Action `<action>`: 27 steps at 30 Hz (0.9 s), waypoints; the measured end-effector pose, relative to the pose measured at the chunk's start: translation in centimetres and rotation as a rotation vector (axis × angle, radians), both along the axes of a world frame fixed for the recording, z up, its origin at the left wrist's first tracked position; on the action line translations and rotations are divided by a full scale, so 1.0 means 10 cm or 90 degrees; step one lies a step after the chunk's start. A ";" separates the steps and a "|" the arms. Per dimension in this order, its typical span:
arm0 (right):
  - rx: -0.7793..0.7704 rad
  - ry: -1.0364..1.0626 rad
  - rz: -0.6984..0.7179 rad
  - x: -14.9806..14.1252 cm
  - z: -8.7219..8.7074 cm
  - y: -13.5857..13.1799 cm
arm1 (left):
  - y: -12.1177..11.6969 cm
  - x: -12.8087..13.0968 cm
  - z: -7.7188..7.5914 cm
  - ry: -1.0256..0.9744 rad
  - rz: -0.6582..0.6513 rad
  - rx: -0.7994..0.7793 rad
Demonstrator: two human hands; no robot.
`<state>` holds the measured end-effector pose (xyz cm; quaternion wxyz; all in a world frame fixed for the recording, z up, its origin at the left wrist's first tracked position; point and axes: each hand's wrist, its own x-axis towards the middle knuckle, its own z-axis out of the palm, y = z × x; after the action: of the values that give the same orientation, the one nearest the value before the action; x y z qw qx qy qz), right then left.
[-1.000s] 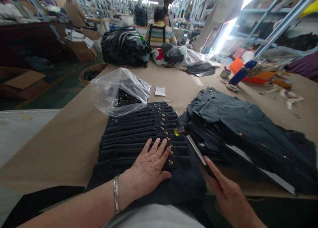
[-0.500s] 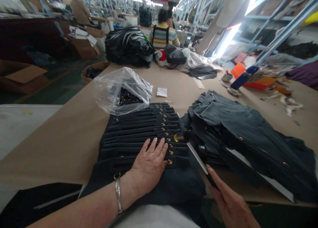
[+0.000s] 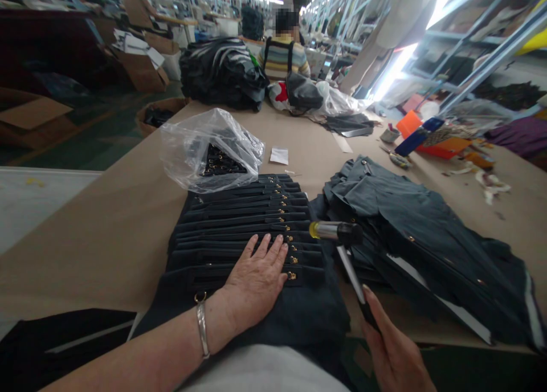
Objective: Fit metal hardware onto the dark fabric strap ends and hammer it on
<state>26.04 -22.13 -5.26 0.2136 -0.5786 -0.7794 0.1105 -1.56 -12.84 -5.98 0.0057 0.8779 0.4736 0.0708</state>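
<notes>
My left hand (image 3: 258, 284) lies flat, fingers spread, on a row of overlapping dark fabric pieces (image 3: 196, 261) with gold zipper pulls along their right side. A metal ring shows on the front piece near my wrist. In my right hand (image 3: 391, 341) is a hammer (image 3: 352, 272), gripped by its black handle end. Its head has a yellow face on the left and a black one on the right, held above the right edge of the row. A clear plastic bag (image 3: 213, 150) with black, gold-ringed parts inside lies at the far end of the row.
Right of the row lies a pile of dark fabric pieces (image 3: 410, 221). Farther off are a white paper slip (image 3: 279, 155), a stack of dark pieces (image 3: 222, 70), orange and blue containers (image 3: 421, 135) and pliers (image 3: 398, 159). Cardboard boxes (image 3: 32, 118) stand left; a person (image 3: 284, 53) sits ahead.
The hammer in my right hand has come up and slightly right, off the zipper pulls, so its head now shows more clearly. My left hand stays in place on the fabric.
</notes>
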 end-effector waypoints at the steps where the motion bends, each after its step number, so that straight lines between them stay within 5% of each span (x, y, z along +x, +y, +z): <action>1: -0.017 -0.010 0.010 0.01 -0.02 -0.03 | 0.00 0.00 0.00 0.000 -0.002 -0.001; 5: -0.119 -0.048 0.035 0.05 0.01 -0.07 | 0.01 0.00 0.00 -0.001 0.002 -0.007; 11: -0.003 -0.016 0.055 0.00 0.09 -0.18 | 0.00 0.01 0.02 -0.008 0.002 -0.008; 17: -0.090 -0.048 0.021 0.01 0.05 -0.29 | -0.01 0.01 0.01 -0.004 -0.005 0.003; 23: -0.003 -0.013 0.022 0.03 -0.04 -0.50 | -0.01 0.00 0.02 -0.007 -0.002 -0.006; 27: -0.120 -0.014 0.046 0.00 -0.07 -0.54 | -0.02 -0.01 0.02 -0.006 -0.006 -0.008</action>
<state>26.01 -27.49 -5.99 0.1454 -0.5687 -0.7883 0.1843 -1.62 -13.04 -5.79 0.0135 0.8796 0.4701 0.0722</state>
